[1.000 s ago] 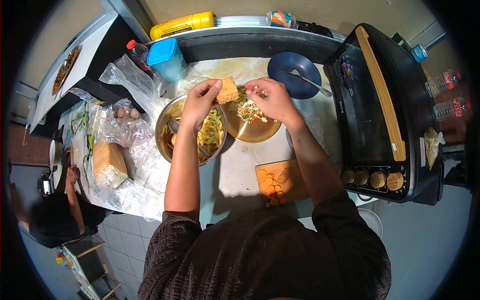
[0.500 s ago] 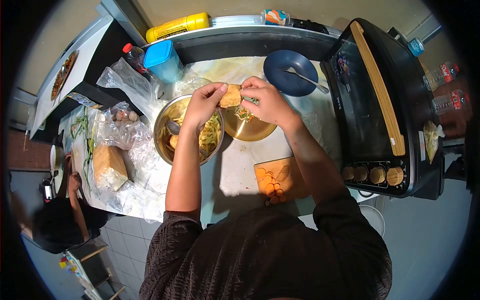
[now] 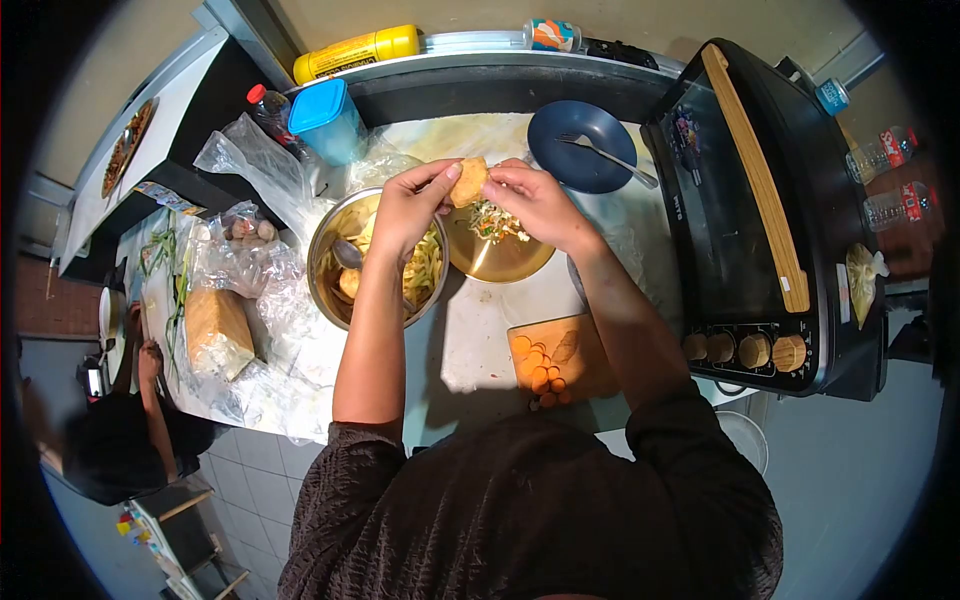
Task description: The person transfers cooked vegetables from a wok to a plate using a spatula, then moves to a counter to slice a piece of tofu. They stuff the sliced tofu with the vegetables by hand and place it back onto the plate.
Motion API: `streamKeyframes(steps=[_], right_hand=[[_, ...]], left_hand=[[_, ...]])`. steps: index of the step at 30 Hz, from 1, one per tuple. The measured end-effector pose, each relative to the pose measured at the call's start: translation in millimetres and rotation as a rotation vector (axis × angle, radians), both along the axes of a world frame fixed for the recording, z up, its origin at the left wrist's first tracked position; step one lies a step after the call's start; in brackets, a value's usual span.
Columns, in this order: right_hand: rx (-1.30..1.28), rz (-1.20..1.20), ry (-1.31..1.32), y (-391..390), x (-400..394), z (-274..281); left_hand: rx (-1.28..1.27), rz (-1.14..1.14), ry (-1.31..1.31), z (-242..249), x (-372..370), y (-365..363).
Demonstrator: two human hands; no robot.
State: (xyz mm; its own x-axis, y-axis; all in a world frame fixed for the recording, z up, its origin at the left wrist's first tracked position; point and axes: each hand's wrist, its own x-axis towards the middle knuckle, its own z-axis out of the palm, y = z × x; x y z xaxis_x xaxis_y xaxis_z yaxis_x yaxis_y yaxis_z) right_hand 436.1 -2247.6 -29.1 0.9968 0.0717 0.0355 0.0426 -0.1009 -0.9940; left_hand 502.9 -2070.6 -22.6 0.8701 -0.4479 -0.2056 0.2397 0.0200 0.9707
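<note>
Between my two hands is a golden-brown piece of fried tofu [image 3: 469,183], held up over an amber plate [image 3: 500,262]. My left hand [image 3: 415,203] pinches its left side with thumb and fingers. On the right edge, my right hand [image 3: 540,205] grips with its fingertips, partly hiding that side. Shredded vegetables [image 3: 494,222] lie on the plate below. Just left stands a metal bowl [image 3: 318,262] of pale yellow-green strips, with a spoon [image 3: 346,253] and browned pieces in it.
Sliced carrots [image 3: 541,378] lie on a wooden board [image 3: 585,345]. A dark blue plate [image 3: 560,125] with a fork [image 3: 610,153] sits behind. A black oven [image 3: 740,200] borders the right. Plastic bags [image 3: 265,265] and a blue-lidded container [image 3: 335,135] crowd the left, where another person [image 3: 125,440] works.
The fried tofu has risen slightly and turned in my fingers. My right hand has shifted its grip along the edge, and more of the shredded vegetables shows below.
</note>
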Motion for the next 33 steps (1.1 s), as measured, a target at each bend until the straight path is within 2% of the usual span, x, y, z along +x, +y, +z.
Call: streamKeyframes(steps=[5,9,11,14,21,33], right_hand=[[0.083,-0.081,0.086,1,0,6],[0.004,-0.069,0.059,-3,1,2],[0.095,-0.059,0.203,-3,1,6],[0.128,-0.089,0.084,-2,3,0],[0.201,-0.165,0.135,3,1,17],[-0.102,-0.147,0.101,-2,13,0]], left_hand=[[-0.01,-0.037,-0.032,0,0,0],[0.006,-0.05,-0.041,3,0,2],[-0.004,-0.064,-0.064,6,-1,1],[-0.015,-0.077,-0.068,7,-1,-1],[-0.018,-0.047,-0.067,9,1,-3],[0.017,-0.044,-0.098,10,6,1]])
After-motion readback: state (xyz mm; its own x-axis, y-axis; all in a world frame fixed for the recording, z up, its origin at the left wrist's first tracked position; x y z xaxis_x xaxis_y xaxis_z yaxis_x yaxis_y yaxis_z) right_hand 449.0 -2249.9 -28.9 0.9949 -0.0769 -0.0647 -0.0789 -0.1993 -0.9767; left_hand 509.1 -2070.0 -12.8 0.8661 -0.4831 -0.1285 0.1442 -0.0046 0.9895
